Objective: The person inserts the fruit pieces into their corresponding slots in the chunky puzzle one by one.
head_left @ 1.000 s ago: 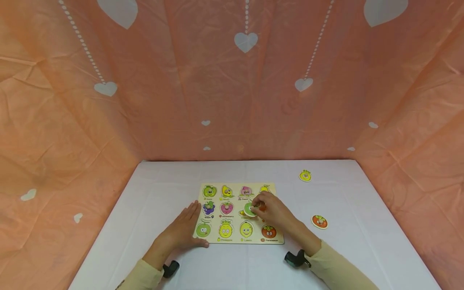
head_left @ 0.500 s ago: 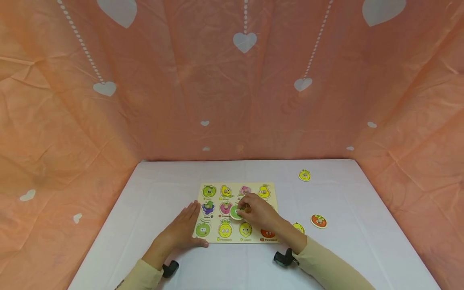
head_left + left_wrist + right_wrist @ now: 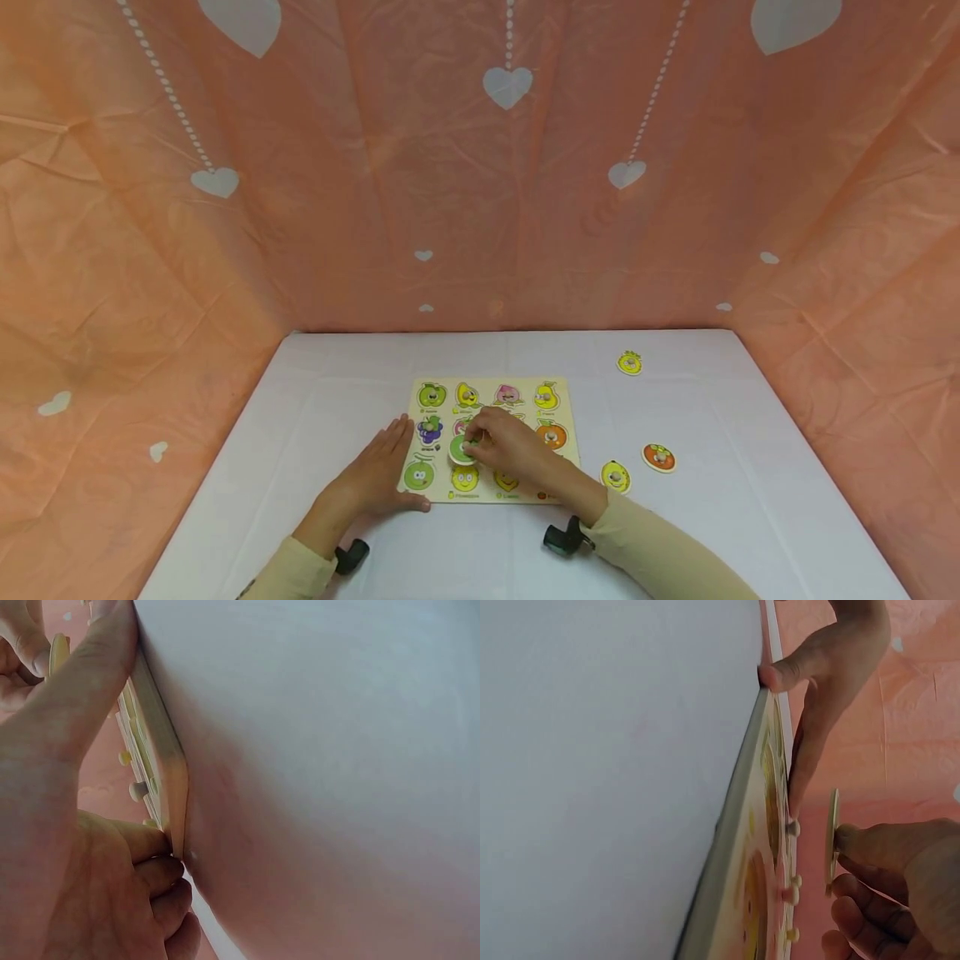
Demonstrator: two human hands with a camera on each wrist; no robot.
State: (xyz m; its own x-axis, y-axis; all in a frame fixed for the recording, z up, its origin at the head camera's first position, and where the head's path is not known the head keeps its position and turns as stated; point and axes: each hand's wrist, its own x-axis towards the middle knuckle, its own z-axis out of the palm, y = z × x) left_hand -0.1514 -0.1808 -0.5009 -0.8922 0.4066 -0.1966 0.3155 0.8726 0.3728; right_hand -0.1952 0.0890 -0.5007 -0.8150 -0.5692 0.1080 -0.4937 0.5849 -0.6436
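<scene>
A cream fruit puzzle board (image 3: pixel 527 390) lies flat on the white table. My left hand (image 3: pixel 375 475) lies along its left edge with fingers extended, the thumb at the near edge. With thumb and fingertips my right hand (image 3: pixel 510 446) pinches a round green puzzle piece (image 3: pixel 459 451) by its knob. In the right wrist view the green piece stands apart from the board, in the air above it. Knobbed fruit pieces such as the apple (image 3: pixel 431 395), grapes (image 3: pixel 429 430) and orange (image 3: pixel 551 434) sit in the board. Part of the middle and bottom rows is hidden behind my right hand.
Right of the board lie a lemon piece (image 3: pixel 616 477) and a persimmon piece (image 3: pixel 659 457). Farther back is a pineapple piece (image 3: pixel 629 362). An orange cloth (image 3: pixel 495 208) with white hearts surrounds the table at the back and both sides.
My right hand has moved left across the board with the green piece, from the right half to left of the middle. The lemon piece has come into sight. My left hand stays put.
</scene>
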